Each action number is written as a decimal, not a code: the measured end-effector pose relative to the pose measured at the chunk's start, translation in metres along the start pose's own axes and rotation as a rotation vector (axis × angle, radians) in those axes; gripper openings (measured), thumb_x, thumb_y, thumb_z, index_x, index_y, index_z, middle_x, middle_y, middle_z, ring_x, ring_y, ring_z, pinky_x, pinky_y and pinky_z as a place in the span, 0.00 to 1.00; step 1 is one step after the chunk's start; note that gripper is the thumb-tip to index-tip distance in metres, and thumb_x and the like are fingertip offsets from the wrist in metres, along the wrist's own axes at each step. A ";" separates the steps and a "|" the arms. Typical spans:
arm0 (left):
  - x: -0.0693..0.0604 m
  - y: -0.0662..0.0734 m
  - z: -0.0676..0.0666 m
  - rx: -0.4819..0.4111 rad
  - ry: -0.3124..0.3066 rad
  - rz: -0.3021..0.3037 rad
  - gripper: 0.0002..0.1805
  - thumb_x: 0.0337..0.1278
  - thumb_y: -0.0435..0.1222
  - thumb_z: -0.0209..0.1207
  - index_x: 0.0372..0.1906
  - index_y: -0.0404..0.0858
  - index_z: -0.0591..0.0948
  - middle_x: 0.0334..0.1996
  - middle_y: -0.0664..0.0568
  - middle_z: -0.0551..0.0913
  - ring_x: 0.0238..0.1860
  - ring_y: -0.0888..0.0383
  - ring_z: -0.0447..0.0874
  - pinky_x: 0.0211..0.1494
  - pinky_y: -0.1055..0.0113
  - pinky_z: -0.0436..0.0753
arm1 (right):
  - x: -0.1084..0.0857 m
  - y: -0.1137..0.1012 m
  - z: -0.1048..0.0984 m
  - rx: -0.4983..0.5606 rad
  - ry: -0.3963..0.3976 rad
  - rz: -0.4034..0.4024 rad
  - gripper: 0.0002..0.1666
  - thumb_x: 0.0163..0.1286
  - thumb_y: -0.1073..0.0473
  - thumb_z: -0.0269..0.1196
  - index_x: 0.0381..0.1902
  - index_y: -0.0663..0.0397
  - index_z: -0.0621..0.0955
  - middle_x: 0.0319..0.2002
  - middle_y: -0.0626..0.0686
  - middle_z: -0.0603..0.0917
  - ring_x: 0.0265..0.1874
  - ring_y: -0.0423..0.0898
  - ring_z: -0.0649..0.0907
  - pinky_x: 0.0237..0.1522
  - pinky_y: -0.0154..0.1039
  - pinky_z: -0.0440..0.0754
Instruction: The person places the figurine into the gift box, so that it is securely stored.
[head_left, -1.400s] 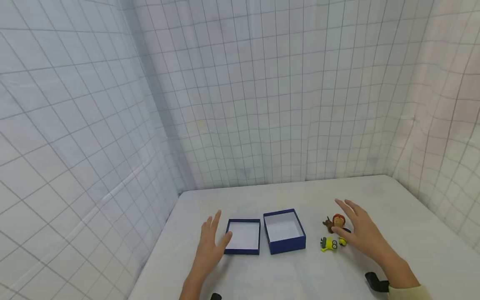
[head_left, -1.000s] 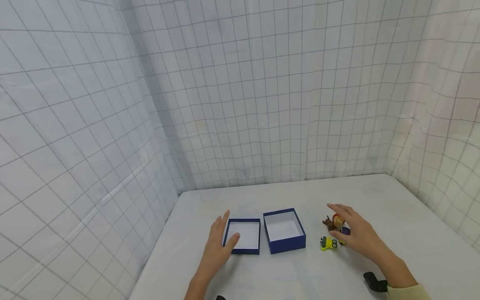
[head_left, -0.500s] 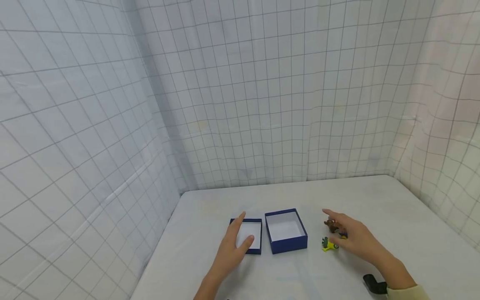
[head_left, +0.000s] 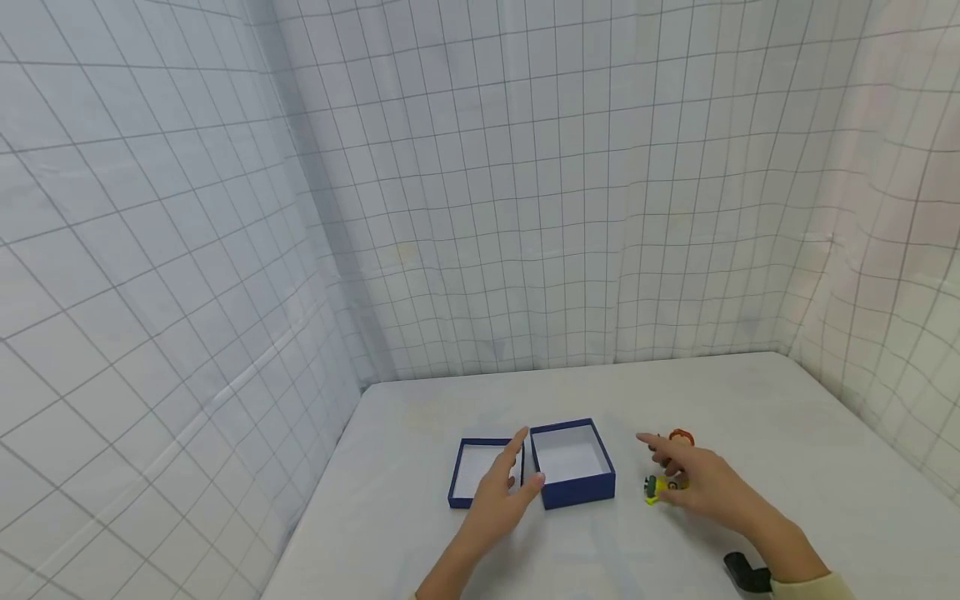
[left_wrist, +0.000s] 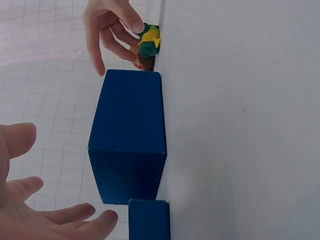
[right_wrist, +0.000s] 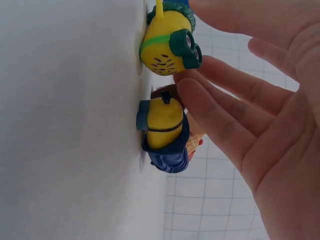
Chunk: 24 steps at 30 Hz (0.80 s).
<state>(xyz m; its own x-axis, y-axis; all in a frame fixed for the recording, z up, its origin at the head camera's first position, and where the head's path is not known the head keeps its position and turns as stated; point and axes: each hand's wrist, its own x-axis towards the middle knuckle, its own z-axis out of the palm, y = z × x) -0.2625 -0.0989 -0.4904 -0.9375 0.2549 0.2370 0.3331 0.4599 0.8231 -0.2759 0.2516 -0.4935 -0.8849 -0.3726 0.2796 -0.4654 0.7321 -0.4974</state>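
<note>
Tabletop [head_left: 386,467] bears goggled figurine [right_wrist: 162,42], right grip [head_left: 712,490] spread around

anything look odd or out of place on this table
Mildly odd: the green-goggled minion figure lies on its back rather than standing, and the deep blue box sits slightly askew beside the shallow blue lid. No spill or damage shows.

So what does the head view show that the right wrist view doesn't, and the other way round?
Only the head view shows the left hand and the shallow, square blue tray with a white inside.

Only the right wrist view shows the yellow toy figure in dark blue clothes.

Both show the right hand and the yellow toy figure with green goggles.
</note>
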 end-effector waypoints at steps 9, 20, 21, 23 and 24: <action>0.004 0.002 0.013 -0.098 -0.058 -0.051 0.38 0.72 0.45 0.59 0.80 0.60 0.56 0.75 0.41 0.63 0.71 0.36 0.66 0.67 0.48 0.74 | 0.001 0.002 0.003 -0.024 -0.053 -0.003 0.50 0.53 0.63 0.78 0.73 0.41 0.71 0.43 0.43 0.85 0.35 0.36 0.80 0.36 0.33 0.83; 0.004 0.003 0.025 -0.134 -0.013 -0.193 0.36 0.70 0.42 0.60 0.79 0.54 0.61 0.72 0.39 0.68 0.66 0.40 0.74 0.65 0.40 0.73 | 0.005 -0.001 0.009 -0.070 -0.107 0.047 0.40 0.50 0.64 0.80 0.63 0.45 0.80 0.36 0.34 0.81 0.35 0.35 0.78 0.35 0.34 0.81; 0.004 0.003 0.026 -0.133 -0.009 -0.201 0.36 0.70 0.42 0.60 0.78 0.54 0.61 0.72 0.39 0.68 0.66 0.40 0.74 0.65 0.40 0.74 | 0.006 -0.001 0.009 -0.072 -0.110 0.048 0.40 0.50 0.64 0.80 0.63 0.45 0.81 0.36 0.34 0.81 0.35 0.35 0.78 0.35 0.34 0.81; 0.005 0.005 0.027 -0.134 -0.001 -0.220 0.36 0.70 0.42 0.61 0.78 0.53 0.62 0.72 0.40 0.68 0.66 0.40 0.74 0.65 0.39 0.74 | 0.006 -0.002 0.009 -0.076 -0.112 0.047 0.40 0.49 0.64 0.80 0.62 0.46 0.81 0.36 0.35 0.81 0.35 0.35 0.78 0.35 0.35 0.82; 0.005 0.006 0.028 -0.130 0.007 -0.230 0.36 0.69 0.42 0.61 0.78 0.53 0.62 0.72 0.40 0.68 0.67 0.39 0.73 0.66 0.39 0.73 | 0.006 -0.002 0.009 -0.077 -0.112 0.046 0.40 0.49 0.64 0.80 0.62 0.46 0.81 0.36 0.35 0.82 0.34 0.35 0.78 0.35 0.35 0.81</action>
<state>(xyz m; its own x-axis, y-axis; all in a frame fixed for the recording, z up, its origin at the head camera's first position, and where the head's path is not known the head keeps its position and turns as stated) -0.2623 -0.0711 -0.4986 -0.9879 0.1500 0.0389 0.0956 0.3920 0.9150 -0.2808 0.2424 -0.4979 -0.9040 -0.3957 0.1622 -0.4251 0.7899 -0.4421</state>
